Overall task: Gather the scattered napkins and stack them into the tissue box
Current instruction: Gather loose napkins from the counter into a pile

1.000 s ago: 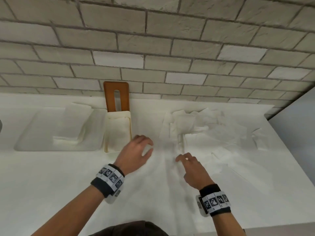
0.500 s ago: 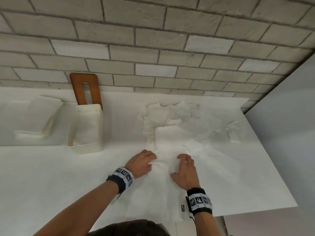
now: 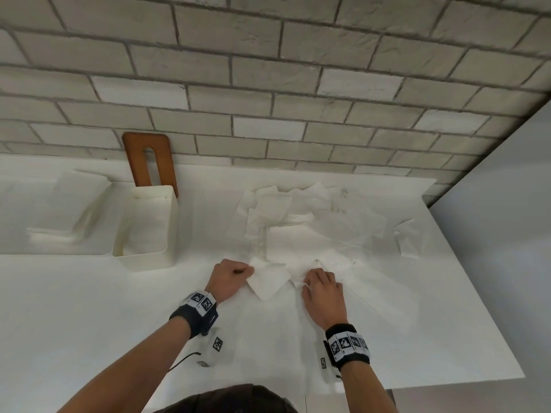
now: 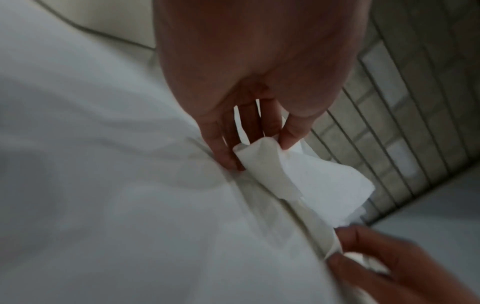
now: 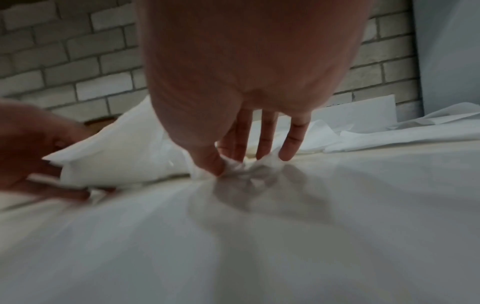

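Note:
A white napkin [image 3: 269, 280] hangs folded between my two hands just above the white counter [image 3: 89, 308]. My left hand [image 3: 231, 274] pinches its left corner between thumb and fingers, seen close in the left wrist view as napkin [image 4: 298, 176] under left hand [image 4: 257, 144]. My right hand [image 3: 320, 283] pinches the other end against the counter; the right wrist view shows right hand [image 5: 233, 162] with thumb and fingers bunching the paper, napkin [image 5: 116, 156]. Several more napkins [image 3: 304, 216] lie scattered behind. The cream tissue box [image 3: 146, 231] stands open to the left with napkins inside.
A brown wooden lid with a slot [image 3: 150, 160] leans on the brick wall [image 3: 268, 84] behind the box. A shallow white tray [image 3: 53, 222] lies left of the box. The counter ends at a grey wall [image 3: 507, 234] on the right.
Both hands came down from hovering onto the nearest napkin, closed on its two ends, and lifted it into a fold. The head view shifted right and closer.

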`<control>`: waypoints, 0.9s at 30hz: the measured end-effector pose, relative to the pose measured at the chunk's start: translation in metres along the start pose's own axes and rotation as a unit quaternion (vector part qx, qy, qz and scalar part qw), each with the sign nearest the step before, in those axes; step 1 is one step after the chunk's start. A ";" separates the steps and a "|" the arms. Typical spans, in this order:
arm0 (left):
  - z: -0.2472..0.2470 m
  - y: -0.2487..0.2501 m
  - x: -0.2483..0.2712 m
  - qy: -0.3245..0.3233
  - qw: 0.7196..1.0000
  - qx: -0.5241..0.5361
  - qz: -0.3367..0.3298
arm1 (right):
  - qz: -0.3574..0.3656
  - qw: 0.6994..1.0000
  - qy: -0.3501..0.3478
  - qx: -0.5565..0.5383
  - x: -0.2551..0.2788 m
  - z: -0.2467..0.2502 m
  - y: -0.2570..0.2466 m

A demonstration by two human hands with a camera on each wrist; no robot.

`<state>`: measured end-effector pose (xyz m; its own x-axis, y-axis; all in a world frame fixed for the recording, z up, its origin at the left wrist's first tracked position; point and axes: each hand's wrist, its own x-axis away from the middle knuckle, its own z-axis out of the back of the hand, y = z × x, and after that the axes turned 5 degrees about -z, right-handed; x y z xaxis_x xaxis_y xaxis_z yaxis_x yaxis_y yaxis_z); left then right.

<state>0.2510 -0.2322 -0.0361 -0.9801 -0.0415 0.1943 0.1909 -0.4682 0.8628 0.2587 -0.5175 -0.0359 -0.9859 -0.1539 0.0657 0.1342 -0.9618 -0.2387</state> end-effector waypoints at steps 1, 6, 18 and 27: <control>0.005 0.001 0.000 0.021 0.999 0.034 0.027 | 0.007 1.000 -0.005 -0.022 -0.002 0.004 -0.001; 0.035 0.012 0.001 0.115 0.984 0.121 0.066 | -0.005 0.964 0.042 -0.262 -0.010 0.046 -0.022; 0.155 0.033 0.019 0.234 0.953 0.191 -0.011 | 0.031 0.966 -0.034 -0.256 -0.085 0.100 -0.146; 0.336 0.030 0.050 0.335 0.940 -0.067 -0.017 | 0.218 0.943 0.205 -0.147 -0.136 0.100 -0.346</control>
<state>0.2265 0.0478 0.1564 -0.8091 -0.5494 -0.2086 0.1937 -0.5844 0.7880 0.3566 -0.1866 0.1344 -0.8078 -0.3614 -0.4657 0.5608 -0.7146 -0.4182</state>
